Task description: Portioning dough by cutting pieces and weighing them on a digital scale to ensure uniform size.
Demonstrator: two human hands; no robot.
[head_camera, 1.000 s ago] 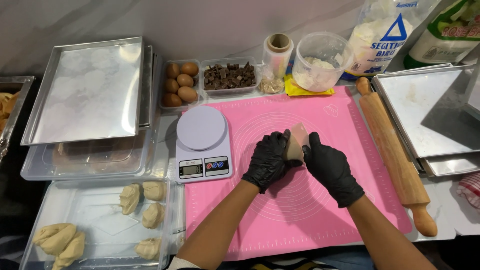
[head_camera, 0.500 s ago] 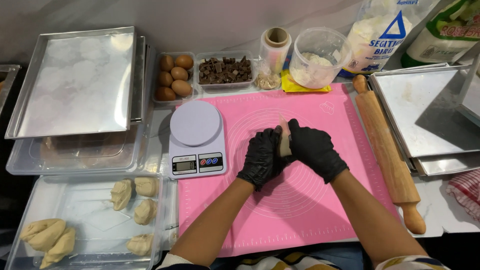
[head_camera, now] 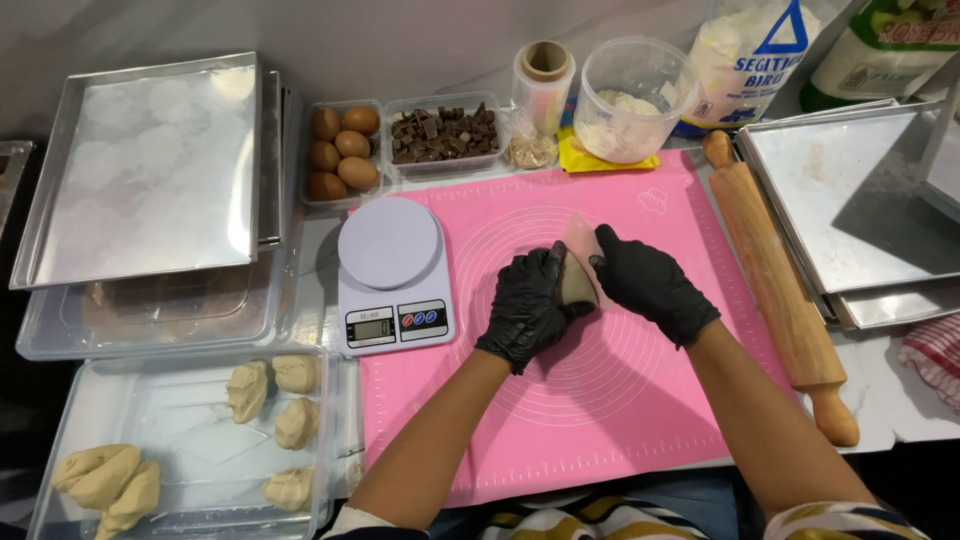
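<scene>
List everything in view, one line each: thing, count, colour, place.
dough piece: one, tan, between both hands over the mat
scraper: one, translucent pink, by the right hand
baking mat: one, pink, centre
kitchen scale: one, white, left of mat
rolling pin: one, wooden, right of mat
eggs: six, brown, clear tray behind scale
chocolate chunks: a trayful, dark brown, behind mat
flour tub: one, clear, behind mat
dough lumps: about seven, pale, clear tray front left
metal trays: stacks, silver, far left and far right
left hand: black glove, on dough
right hand: black glove, on dough
</scene>
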